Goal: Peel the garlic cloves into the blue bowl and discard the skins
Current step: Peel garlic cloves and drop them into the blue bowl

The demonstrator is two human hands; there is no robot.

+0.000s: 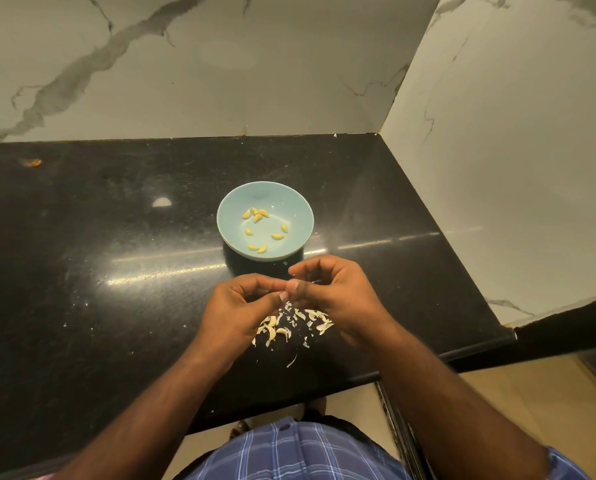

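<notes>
Pinching something tiny, both hands [289,299] meet above skins [289,327] near blue bowl [298,202].

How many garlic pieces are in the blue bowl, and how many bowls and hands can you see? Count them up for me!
Peeled garlic cloves in the bowl: 9
Blue bowl: 1
Hands: 2, the left hand and the right hand
Total: 12
The cloves and skins in the pile under the hands are too jumbled to count.

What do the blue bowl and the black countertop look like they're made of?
The blue bowl looks like glazed ceramic: smooth, even pale colour, soft sheen; melamine is possible. The black countertop looks like polished granite: dark speckled surface with sharp light reflections.
</notes>
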